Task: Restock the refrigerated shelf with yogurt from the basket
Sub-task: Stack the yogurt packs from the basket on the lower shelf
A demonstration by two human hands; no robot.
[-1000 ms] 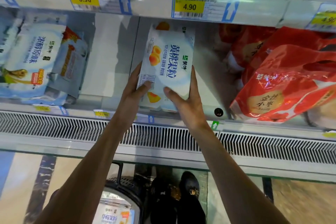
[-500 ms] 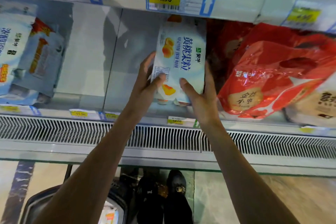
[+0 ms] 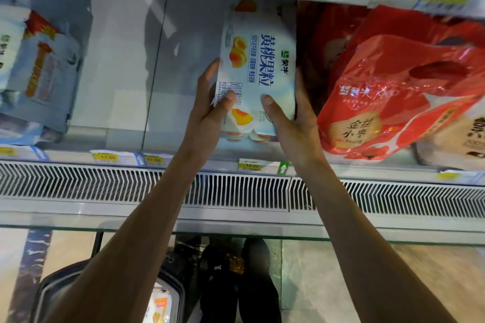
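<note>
Holding the yellow-peach yogurt multipack (image 3: 258,71) upright over the refrigerated shelf (image 3: 183,144), beside the red jujube packs (image 3: 393,92); my left hand (image 3: 210,113) and right hand (image 3: 294,118) clamp its sides, keeping the label outward.

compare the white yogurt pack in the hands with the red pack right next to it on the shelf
The yogurt pack is white and pale blue with peach pictures; the red pack is glossy red with a tan round label. The yogurt pack is held at its lower end by the left hand and right hand; no hand touches the red pack. The yogurt pack looks narrower, the red pack wider. Both sit on the same shelf level, side by side.
</note>
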